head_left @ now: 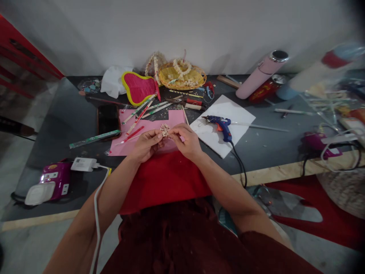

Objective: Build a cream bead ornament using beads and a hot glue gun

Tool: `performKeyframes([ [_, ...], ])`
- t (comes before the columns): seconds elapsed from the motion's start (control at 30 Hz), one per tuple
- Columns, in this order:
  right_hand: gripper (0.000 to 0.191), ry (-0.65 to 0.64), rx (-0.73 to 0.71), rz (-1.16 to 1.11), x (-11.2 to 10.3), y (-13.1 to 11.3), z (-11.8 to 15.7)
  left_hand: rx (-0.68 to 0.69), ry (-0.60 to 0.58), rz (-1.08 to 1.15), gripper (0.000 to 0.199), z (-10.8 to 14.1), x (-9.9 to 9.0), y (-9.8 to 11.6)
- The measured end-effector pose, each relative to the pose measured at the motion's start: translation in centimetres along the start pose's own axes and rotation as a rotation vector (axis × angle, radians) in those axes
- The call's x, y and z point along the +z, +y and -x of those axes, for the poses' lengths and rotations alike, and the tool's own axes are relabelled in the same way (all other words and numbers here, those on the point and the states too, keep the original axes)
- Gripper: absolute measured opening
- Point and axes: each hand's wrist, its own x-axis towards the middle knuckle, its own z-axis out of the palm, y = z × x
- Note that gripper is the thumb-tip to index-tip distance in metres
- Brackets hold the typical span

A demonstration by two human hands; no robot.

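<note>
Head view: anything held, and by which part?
A small, round, cream-and-reddish piece, material unclear: left hand at its lower-left edge, right hand at its right edge, both with fingertips.

The red can (262, 90) and white charger (83, 164) bear markings too unclear to read.

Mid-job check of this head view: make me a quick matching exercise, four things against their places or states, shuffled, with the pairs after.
Things
1. Glue gun
2. Beaded piece
3. Pink flask
4. Woven basket

Places or states
A. Held by the left hand and right hand
B. Bears a pale beaded loop
C. Lying on the white sheet
D. Beside the red can

Pairs: 1-C, 2-A, 3-D, 4-B
</note>
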Motion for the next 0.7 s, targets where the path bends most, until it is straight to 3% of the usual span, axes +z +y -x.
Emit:
performKeyframes([
  [0.7, 0.008, -0.054, -0.027, 0.074, -0.03, -0.42, 0.19, -0.018, 0.009, -0.053, 0.017, 0.09, 0.21, -0.01],
])
